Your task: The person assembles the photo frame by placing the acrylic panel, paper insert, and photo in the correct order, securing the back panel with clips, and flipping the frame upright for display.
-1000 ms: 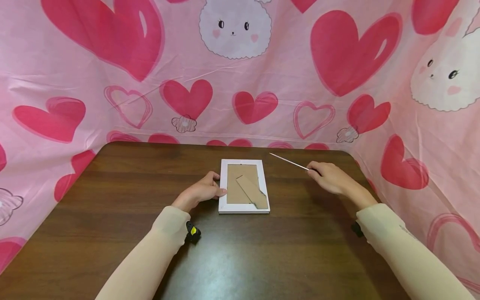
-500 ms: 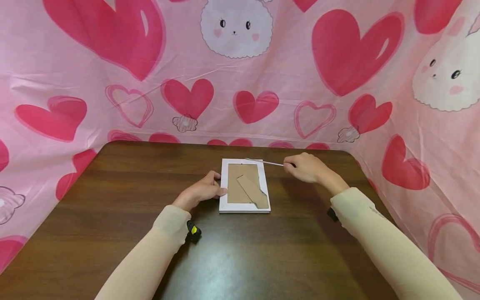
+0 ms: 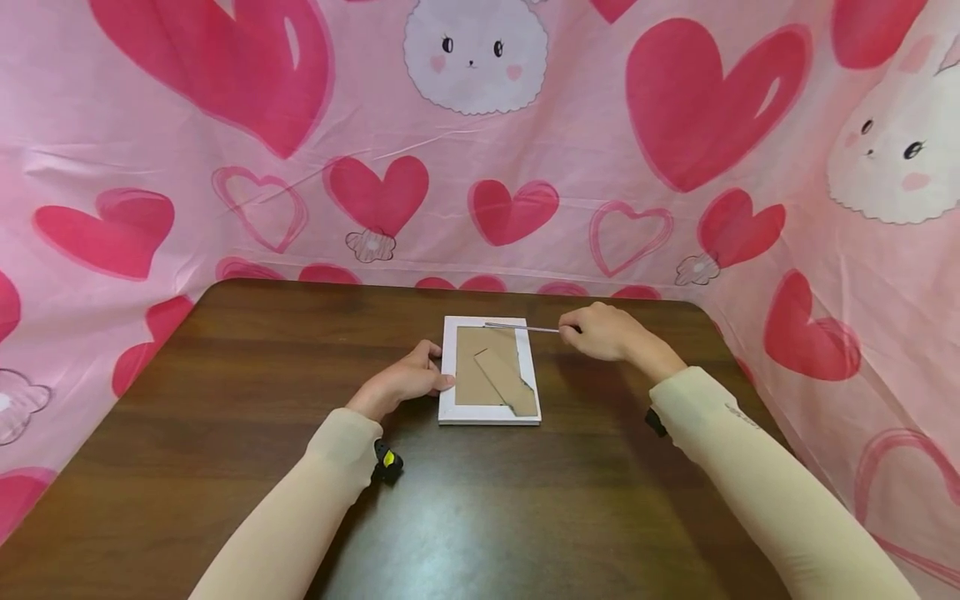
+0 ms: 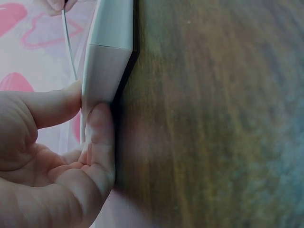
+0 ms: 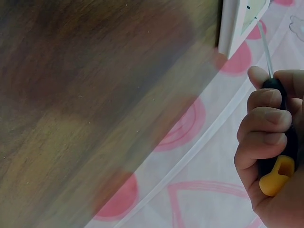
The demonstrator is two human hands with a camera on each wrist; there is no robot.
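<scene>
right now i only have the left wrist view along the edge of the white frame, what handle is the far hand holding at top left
Observer: In the right wrist view, the right hand is curled around a black handle with a yellow end.
Operator: ok and which side is up
Observer: The back. In the head view, the white frame shows a brown backing board with a slanted strut on it.
Operator: and where does the thin shaft end
Observer: In the head view, the shaft ends over the top edge of the board; I can't tell whether it touches.
</scene>
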